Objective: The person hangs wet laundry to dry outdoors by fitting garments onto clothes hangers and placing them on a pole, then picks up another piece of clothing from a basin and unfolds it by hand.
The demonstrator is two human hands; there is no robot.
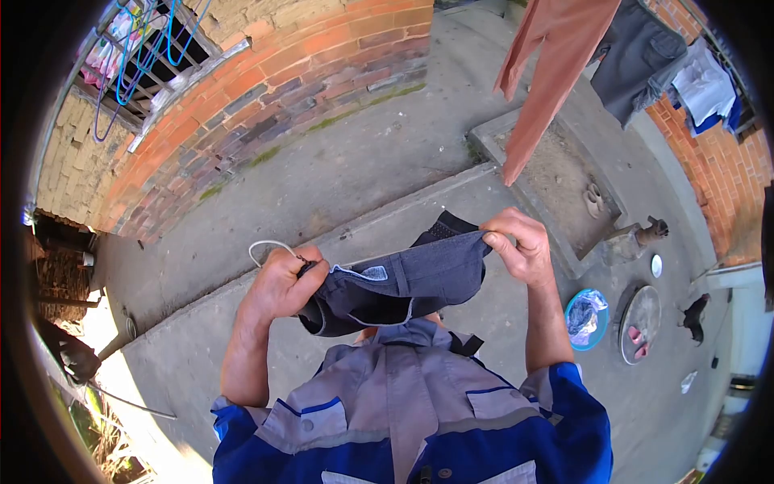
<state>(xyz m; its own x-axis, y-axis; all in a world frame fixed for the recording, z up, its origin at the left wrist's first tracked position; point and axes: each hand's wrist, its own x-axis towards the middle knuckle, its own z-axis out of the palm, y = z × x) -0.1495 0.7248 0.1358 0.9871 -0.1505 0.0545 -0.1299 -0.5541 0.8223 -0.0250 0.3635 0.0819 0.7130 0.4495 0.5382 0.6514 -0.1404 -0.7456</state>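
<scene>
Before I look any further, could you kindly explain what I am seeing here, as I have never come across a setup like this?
Of course. There is no machine here: a person is working with two bare hands. The single picture comes from a camera worn on the head, looking forward and down, so the person's own jacket fills the bottom; the curved, dark-edged look suggests a very wide lens.

The left hand and right hand hold a dark garment between them, raised in front of the chest. A thin pale loop shows beside the left hand.

On the grey ground, to the right, are a blue basin with something in it and a round disc bearing two pink items. Reddish trousers hang above.
</scene>
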